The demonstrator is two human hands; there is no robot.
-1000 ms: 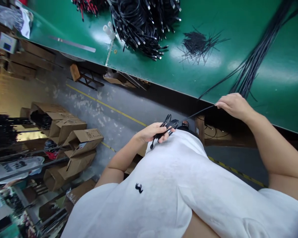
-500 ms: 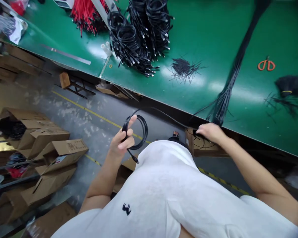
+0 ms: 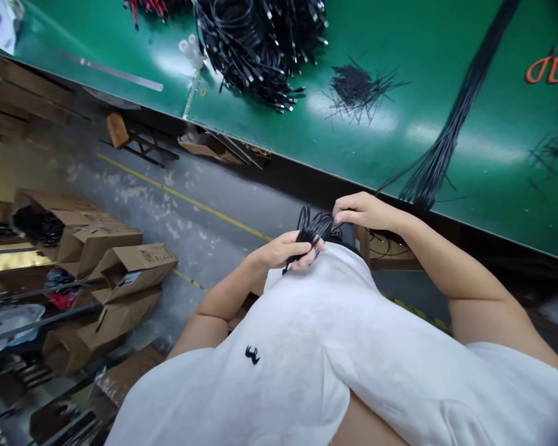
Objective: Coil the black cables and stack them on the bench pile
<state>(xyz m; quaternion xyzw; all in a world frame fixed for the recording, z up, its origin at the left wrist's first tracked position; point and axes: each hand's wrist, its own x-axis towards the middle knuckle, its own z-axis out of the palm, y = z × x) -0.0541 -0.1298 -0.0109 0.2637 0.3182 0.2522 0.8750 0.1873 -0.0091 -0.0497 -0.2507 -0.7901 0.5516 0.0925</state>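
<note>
In front of my shirt, my left hand is closed around a coiled black cable, whose loops rise above the fingers. Close to the coil's right side, my right hand is closed with its fingertips on the same cable; the exact pinch point is hidden. Just beyond that hand, a long bundle of thin black strands fans out at the table's front edge.
On the green table lie coiled black cables, loose black strands, orange-handled scissors and a metal ruler. Cardboard boxes and a wooden stool stand at the left.
My hands have come together: the left moved right with the coil, the right moved left. The cable stretch between them has been taken up. The view has shifted slightly.
</note>
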